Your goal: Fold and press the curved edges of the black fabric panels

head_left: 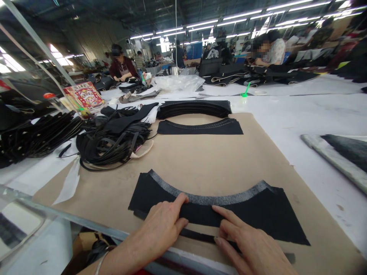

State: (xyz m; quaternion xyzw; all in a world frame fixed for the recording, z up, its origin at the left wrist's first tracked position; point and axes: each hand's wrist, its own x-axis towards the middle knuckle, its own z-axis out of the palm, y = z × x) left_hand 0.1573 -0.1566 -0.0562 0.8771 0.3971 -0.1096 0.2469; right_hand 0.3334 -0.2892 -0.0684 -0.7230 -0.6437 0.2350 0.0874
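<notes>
A black curved piece (258,214) with a grey band along its concave upper edge lies on brown paper (200,160). My left hand (163,221) rests on its lower middle, index finger on the grey band and thumb apart near the lower edge. To the right, my right hand (243,236) touches the same piece with its index fingertip just below the band; its thumb is on a narrow black strip (197,235) that runs along the near side, partly beneath the piece and hands. Both hands have their fingers apart, holding nothing.
Farther back lie a similar black piece (200,128) and a stack of them (195,109). Black straps (114,141) are heaped at the left. A green-tipped bottle (244,95) stands beyond the paper, and a slab (341,160) lies at the right. People work across the table.
</notes>
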